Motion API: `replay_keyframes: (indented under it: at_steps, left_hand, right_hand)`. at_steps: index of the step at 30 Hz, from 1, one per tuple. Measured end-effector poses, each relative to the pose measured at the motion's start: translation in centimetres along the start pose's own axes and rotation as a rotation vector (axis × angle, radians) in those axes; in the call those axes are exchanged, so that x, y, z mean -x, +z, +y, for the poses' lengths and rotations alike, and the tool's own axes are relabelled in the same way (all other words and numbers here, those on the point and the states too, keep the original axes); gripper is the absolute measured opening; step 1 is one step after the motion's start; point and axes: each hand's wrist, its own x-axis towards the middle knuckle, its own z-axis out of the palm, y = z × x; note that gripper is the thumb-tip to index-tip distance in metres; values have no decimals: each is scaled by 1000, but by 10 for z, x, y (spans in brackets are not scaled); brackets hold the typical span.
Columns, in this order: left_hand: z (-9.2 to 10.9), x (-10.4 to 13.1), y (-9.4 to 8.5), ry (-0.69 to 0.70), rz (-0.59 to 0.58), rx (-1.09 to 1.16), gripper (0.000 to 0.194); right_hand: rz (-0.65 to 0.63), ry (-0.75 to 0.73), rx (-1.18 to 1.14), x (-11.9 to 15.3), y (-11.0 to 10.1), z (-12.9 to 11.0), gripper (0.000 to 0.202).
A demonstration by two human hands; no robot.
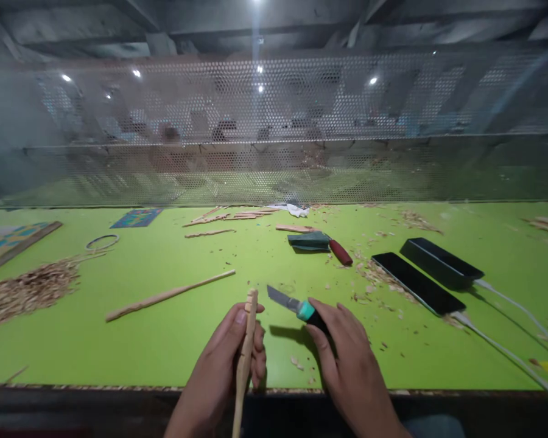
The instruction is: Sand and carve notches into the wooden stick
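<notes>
My left hand (223,359) is closed around a carved wooden stick (245,359), held nearly upright with its notched tip just above the thumb. A utility knife (307,310) with a teal and black handle is gripped in my right hand (349,359); its blade points up and left, toward the stick's tip but apart from it. A second, longer wooden stick (168,294) lies on the green table (164,353) to the left. Part of the knife handle is hidden by my right fingers.
Wood shavings (31,289) pile up at the left, near a ring (101,242). A phone (418,283) and a black box (441,263) with white cables lie at the right. Behind them are a red-handled tool (340,251), several thin sticks (251,215) and a perforated screen (274,121).
</notes>
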Motion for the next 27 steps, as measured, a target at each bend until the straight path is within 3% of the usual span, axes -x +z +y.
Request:
replay_keyframes:
  at_steps: [11,18,23,27]
  left_hand:
    - [1,3,9,-98,67,62,37]
    - [2,5,11,-65,64,-48,43]
    - [2,3,8,-95,-10,-1,40]
    - [3,6,10,-74,41,106,39]
  right_hand:
    - [-176,-8,-80,2,-8,7,35]
    - [-135,107,-174,5,-9,2,33]
    - [-87,231,-150,-3,-6,1,32]
    - [-49,133,-78,-20,4,4,39]
